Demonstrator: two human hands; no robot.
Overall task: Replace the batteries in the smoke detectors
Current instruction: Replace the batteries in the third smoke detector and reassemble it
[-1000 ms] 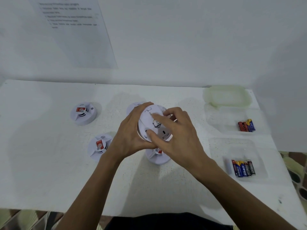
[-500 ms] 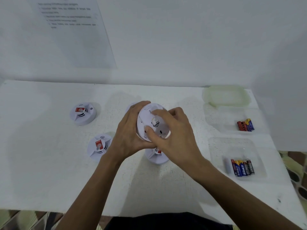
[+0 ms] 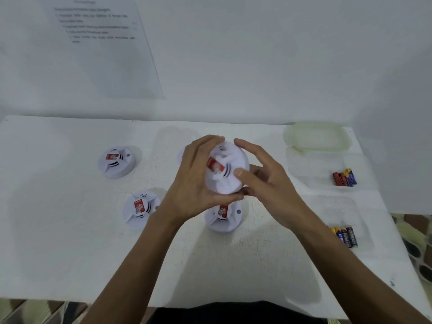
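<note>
A white round smoke detector (image 3: 230, 169) with a red label is held above the table, front face toward me. My left hand (image 3: 194, 181) grips its left side and underside. My right hand (image 3: 264, 176) holds its right edge, thumb on the rim. Three more detectors lie on the table: one at the far left (image 3: 116, 162), one nearer left (image 3: 140, 208), one (image 3: 223, 217) just below my hands. Another white piece (image 3: 181, 154) peeks out behind my left hand. Batteries lie in two clear trays: a far group (image 3: 344, 178) and a near group (image 3: 346, 235).
A pale green lid (image 3: 316, 139) lies at the table's back right. A printed sheet (image 3: 102, 43) hangs on the white wall. The white table (image 3: 58, 242) ends near my body; tiled floor shows past its right edge.
The detector has been turned over: earlier its back faced me with my right fingers on it, now its labelled front shows and my right hand holds the edge.
</note>
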